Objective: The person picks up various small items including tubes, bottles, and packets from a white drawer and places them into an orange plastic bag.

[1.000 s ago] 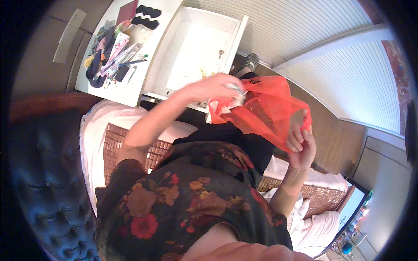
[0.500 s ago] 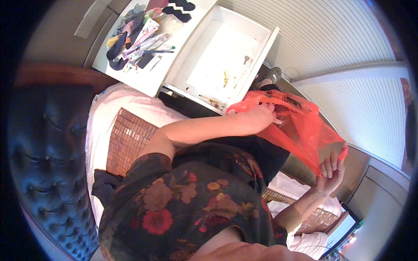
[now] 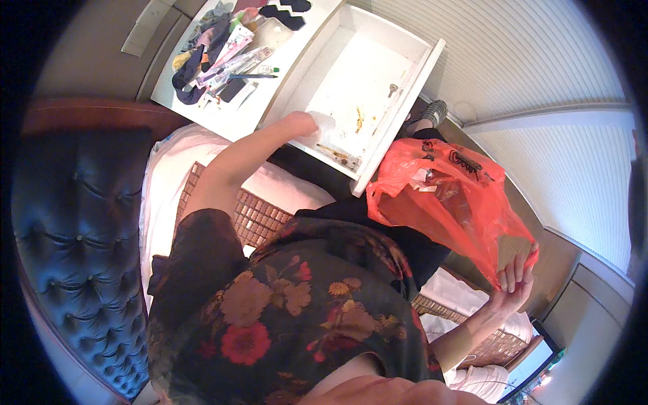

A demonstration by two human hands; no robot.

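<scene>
A red plastic bag (image 3: 466, 185) hangs at the right, its mouth spread and some crumpled scraps inside. My right hand (image 3: 514, 278) is closed on the bag's lower right edge. Over the near left side of a pulled-out white drawer (image 3: 398, 121) is my left hand (image 3: 305, 125), with its fingers smeared by motion. A pale patch lies beside those fingers; I cannot make out what it is. In the drawer are a small key (image 3: 393, 90), brown crumbs (image 3: 360, 120) and some thin sticks (image 3: 337, 155) along the near corner.
A white cabinet top (image 3: 202, 115) left of the drawer carries a heap of socks (image 3: 192, 77), packets, a pen (image 3: 253, 76) and a small tube. A dark tufted headboard (image 3: 81, 256) stands at left. Beside me lies a brown woven mat (image 3: 263, 216). A shoe (image 3: 435, 113) shows past the drawer.
My left hand has moved from the bag's mouth leftward to the drawer. The bag's opening shows more freely now, and my right hand keeps its hold on the edge.
</scene>
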